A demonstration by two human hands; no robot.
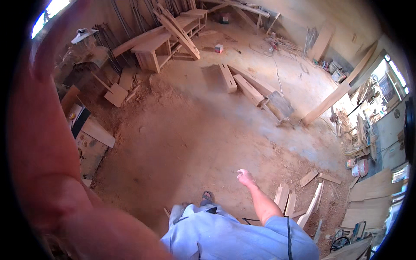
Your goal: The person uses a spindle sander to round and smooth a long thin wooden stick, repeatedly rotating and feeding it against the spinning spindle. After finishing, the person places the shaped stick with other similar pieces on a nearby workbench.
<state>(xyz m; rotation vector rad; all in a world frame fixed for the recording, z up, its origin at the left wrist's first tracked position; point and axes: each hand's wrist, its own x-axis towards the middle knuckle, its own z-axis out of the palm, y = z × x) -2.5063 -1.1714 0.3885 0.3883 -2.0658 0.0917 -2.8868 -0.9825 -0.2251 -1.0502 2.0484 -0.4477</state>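
Observation:
My left arm is raised very close to the camera and fills the left side of the view. My left hand is a blurred shape at the upper left; its fingers cannot be made out, nor anything they may hold. Low on the right, my right hand hangs over the dusty floor with nothing in it. Its thumb and fingers look slightly apart. The nearest things to it are several pale wooden pieces lying beside my right arm.
A wooden bench frame stands along the far wall. Ahead lie thick mortised beams and a grey board. A plank slants up at the right. At the left is a cluttered worktop; wood shavings and offcuts litter the floor.

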